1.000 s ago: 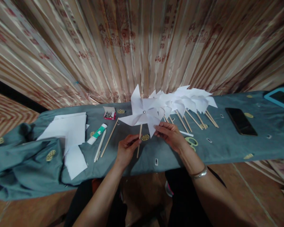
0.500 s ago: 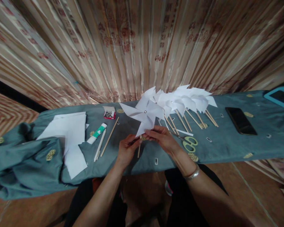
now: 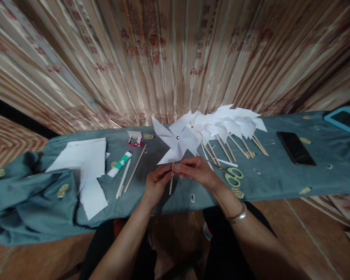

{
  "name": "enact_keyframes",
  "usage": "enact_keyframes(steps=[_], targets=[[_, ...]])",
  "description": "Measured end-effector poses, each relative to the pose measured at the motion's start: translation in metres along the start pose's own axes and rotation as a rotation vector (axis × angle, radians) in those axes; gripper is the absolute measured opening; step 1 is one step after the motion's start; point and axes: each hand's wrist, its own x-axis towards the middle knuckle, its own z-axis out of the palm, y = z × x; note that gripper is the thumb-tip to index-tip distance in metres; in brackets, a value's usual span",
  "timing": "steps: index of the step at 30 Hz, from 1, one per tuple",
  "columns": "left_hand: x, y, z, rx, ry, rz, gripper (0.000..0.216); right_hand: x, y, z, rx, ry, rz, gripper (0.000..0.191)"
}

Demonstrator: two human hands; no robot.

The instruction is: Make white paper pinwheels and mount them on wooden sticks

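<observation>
A white paper pinwheel (image 3: 175, 146) with a silver pin at its centre is held up over the near side of the table. My left hand (image 3: 157, 182) is closed round its wooden stick, whose lower end sticks out below the fingers. My right hand (image 3: 194, 170) pinches the same stick just under the paper blades. Behind and to the right, several more white pinwheels (image 3: 239, 124) lie in an overlapping row, their sticks pointing toward me. Scissors with light green handles (image 3: 233, 176) rest beside my right wrist.
Left of my hands lie a loose wooden stick (image 3: 135, 167), a white pen (image 3: 123, 181), a glue stick (image 3: 120, 163), an open red box of pins (image 3: 135, 139) and white paper sheets (image 3: 89, 159). On the right are a dark phone (image 3: 296, 148) and a blue-framed tablet (image 3: 347, 119).
The pinwheel's blades have turned about the pin. My right fingers have shifted from the lower blade edge to the stick; my left hand has stayed in place.
</observation>
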Motion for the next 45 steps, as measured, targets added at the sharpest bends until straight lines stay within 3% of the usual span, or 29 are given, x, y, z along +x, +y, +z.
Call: enact_keyframes(steps=[3, 8, 11, 18, 27, 45], targets=[[-0.001, 0.0, -0.001, -0.029, 0.02, -0.06, 0.024, -0.006, -0.012, -0.019, 0.077, 0.037, -0.032, 0.031], [-0.004, 0.003, -0.002, -0.059, 0.045, -0.132, 0.026, 0.001, -0.017, -0.056, 0.285, 0.475, -0.218, 0.025], [-0.007, 0.005, -0.002, -0.062, 0.02, -0.149, 0.026, 0.011, -0.012, -0.064, 0.269, 0.587, -0.201, 0.031], [-0.009, 0.006, -0.002, -0.063, -0.053, -0.16, 0.027, 0.019, -0.009, -0.051, 0.342, 0.438, -0.05, 0.039], [-0.01, 0.007, -0.009, -0.035, -0.012, -0.105, 0.024, 0.014, -0.009, -0.045, 0.344, 0.417, -0.04, 0.028], [-0.013, 0.005, -0.017, 0.079, 0.014, -0.022, 0.022, 0.008, 0.003, -0.025, 0.355, 0.289, 0.022, 0.03]])
